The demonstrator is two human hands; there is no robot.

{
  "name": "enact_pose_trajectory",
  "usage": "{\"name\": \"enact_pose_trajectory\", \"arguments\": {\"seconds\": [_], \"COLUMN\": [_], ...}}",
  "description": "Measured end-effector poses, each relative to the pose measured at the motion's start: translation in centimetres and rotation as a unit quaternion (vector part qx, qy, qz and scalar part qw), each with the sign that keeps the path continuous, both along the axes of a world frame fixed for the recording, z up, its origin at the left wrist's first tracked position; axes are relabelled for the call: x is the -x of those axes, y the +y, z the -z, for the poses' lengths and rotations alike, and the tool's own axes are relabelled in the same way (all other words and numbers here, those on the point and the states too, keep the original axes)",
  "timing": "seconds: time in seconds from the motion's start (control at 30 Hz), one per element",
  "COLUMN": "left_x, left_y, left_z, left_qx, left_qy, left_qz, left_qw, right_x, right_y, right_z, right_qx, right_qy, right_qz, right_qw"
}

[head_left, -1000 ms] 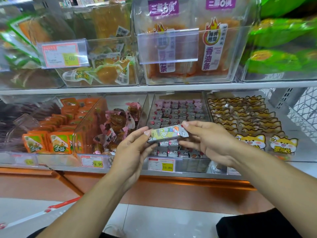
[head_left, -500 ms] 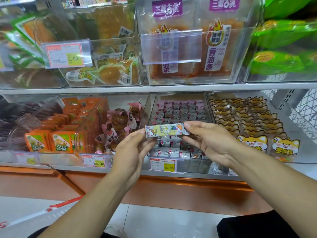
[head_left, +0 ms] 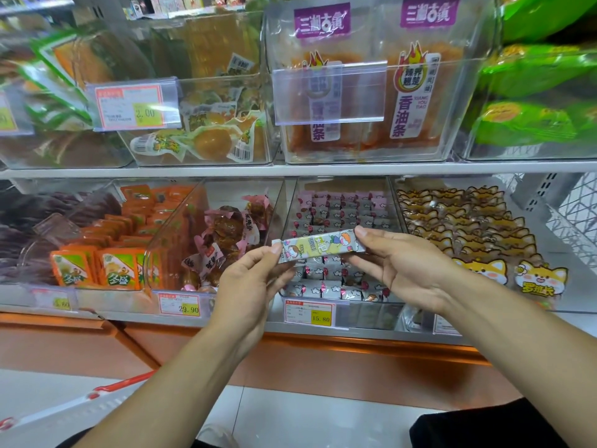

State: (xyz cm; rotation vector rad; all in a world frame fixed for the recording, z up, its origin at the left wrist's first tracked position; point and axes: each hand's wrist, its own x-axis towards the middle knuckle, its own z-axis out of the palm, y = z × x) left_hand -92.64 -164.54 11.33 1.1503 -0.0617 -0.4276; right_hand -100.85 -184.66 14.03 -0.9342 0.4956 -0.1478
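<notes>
Yellow-and-silver snack stick packet [head_left: 319,246] lies level between both hands: the left hand [head_left: 248,286] pinches its left end, the right hand [head_left: 403,263] its right end, just near a clear bin [head_left: 342,305] of small grey wrapped sweets.

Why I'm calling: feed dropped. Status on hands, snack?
Left hand pinches snack stick, left end; right hand, right end. Held before candy bin. Nothing blocking.

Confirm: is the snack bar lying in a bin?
No, the left hand and right hand hold the snack bar up by its ends.
</notes>
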Motion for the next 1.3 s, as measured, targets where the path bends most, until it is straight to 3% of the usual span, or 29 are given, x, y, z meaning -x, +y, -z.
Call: {"name": "enact_pose_trajectory", "arguments": {"seconds": [0.13,0.3,0.47,0.57,0.7,0.8,0.97,1.1,1.2,1.3], "left_x": [0.0,0.2,0.5,0.4,0.9,1.4,1.1,1.2,1.3,1.3], "left_y": [0.0,0.3,0.3,0.3,0.5,0.5,0.4,0.1,0.0,0.0], "left_z": [0.1,-0.4,-0.7,-0.7,-0.7,-0.7,-0.5,-0.8,-1.0,-1.0], "left_qx": [-0.041,-0.021,0.010,0.019,-0.133,-0.133,-0.103,-0.057,-0.051,-0.031], "left_qy": [0.003,0.059,0.052,0.005,-0.179,-0.219,-0.178,-0.053,-0.009,-0.003], "left_qz": [0.000,0.063,0.060,0.033,0.030,0.066,0.074,0.124,0.154,0.173], "left_qw": [0.999,0.996,0.997,0.999,0.974,0.964,0.976,0.989,0.987,0.984], "right_x": [0.1,0.5,0.6,0.7,0.6,0.4,0.4,0.4,0.4,0.4], "right_y": [-0.2,-0.5,-0.5,-0.6,-0.3,-0.5,-0.6,-0.9,-1.0,-0.7], "right_z": [-0.1,-0.4,-0.2,-0.1,0.0,0.2,0.4,0.5,0.8,1.0], "right_qx": [0.036,0.168,0.185,0.153,0.109,0.107,0.114,0.121,0.208,0.352], "right_qy": [-0.028,-0.124,-0.124,-0.075,0.000,0.017,0.007,-0.049,-0.075,-0.071], "right_qz": [0.007,-0.054,-0.113,-0.137,-0.132,-0.131,-0.146,-0.126,-0.104,-0.090], "right_qw": [0.999,0.977,0.968,0.976,0.985,0.986,0.983,0.983,0.970,0.929]}}
